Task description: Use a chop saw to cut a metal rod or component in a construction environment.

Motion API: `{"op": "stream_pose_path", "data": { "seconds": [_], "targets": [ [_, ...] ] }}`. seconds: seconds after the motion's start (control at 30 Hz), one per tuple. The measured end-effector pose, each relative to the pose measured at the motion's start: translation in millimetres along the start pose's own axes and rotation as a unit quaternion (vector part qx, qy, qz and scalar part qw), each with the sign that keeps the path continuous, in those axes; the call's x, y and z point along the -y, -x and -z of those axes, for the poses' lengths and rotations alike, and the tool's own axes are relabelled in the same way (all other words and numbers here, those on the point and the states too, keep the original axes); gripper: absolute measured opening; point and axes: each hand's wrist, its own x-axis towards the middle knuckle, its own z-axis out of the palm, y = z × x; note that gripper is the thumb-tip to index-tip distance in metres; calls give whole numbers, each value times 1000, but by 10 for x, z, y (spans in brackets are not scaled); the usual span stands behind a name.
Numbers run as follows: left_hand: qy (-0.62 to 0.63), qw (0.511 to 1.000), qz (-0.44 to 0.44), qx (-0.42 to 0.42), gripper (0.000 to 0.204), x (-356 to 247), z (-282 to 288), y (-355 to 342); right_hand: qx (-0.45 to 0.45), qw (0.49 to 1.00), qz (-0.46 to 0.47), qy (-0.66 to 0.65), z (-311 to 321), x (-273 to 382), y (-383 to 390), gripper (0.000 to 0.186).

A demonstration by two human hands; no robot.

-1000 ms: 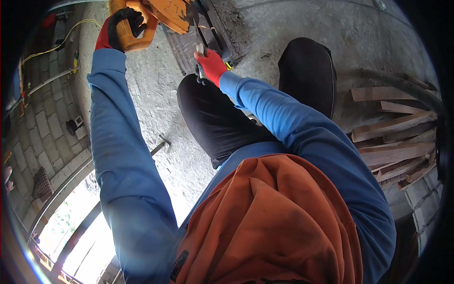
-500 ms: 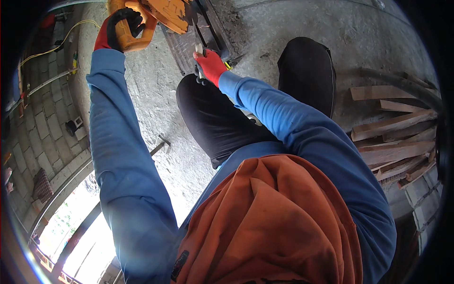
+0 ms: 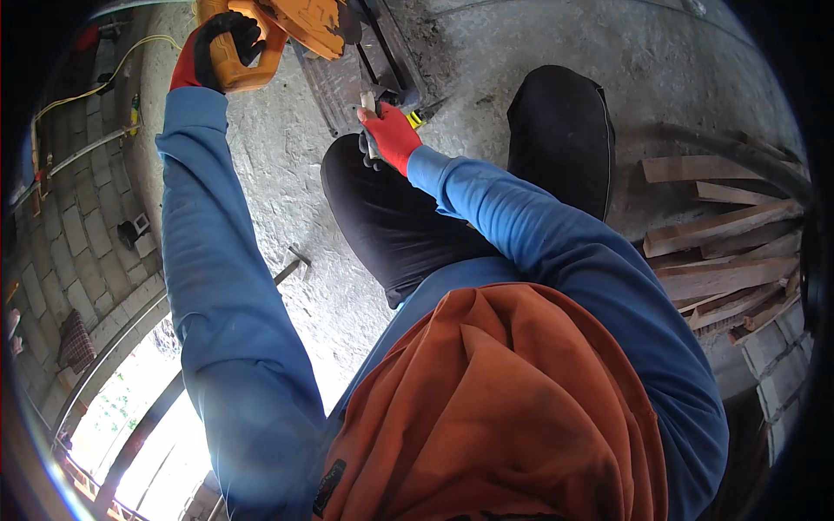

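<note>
At the top of the head view, my left hand [image 3: 219,48], in a red and black glove, is closed around the orange D-shaped handle of a cut-off saw [image 3: 306,24]. Its dark round disc [image 3: 349,24] shows beside the orange guard. My right hand [image 3: 388,135], gloved the same way, grips a pale-handled bladed tool [image 3: 367,102]. This tool's narrow metal blade points up toward the disc; whether it touches cannot be told. Below the blade lies the saw's grey metal base [image 3: 334,100]. A small yellow item [image 3: 416,120] sits just right of my right hand.
A hammer [image 3: 295,263] lies on the concrete floor [image 3: 269,165], left of my bent knee. Cut wooden pieces [image 3: 725,234] are piled at the right. A yellow cord [image 3: 130,65] runs along the left, near a block wall [image 3: 82,226].
My right hand has shifted slightly down and right with the bladed tool. More of the dark disc shows beside the guard. My left hand stays on the handle, nearly still.
</note>
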Motion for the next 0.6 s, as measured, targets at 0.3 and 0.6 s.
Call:
{"op": "stream_pose_path", "data": {
  "seconds": [0.3, 0.6],
  "targets": [
    [10, 1000, 2, 17, 31, 4, -18, -14, -53, 990, 62, 112, 14, -80, -481, 35],
    [-8, 1000, 4, 2, 34, -22, -83, 20, -101, 976, 51, 184, 19, 71, -870, 43]
  ]
}}
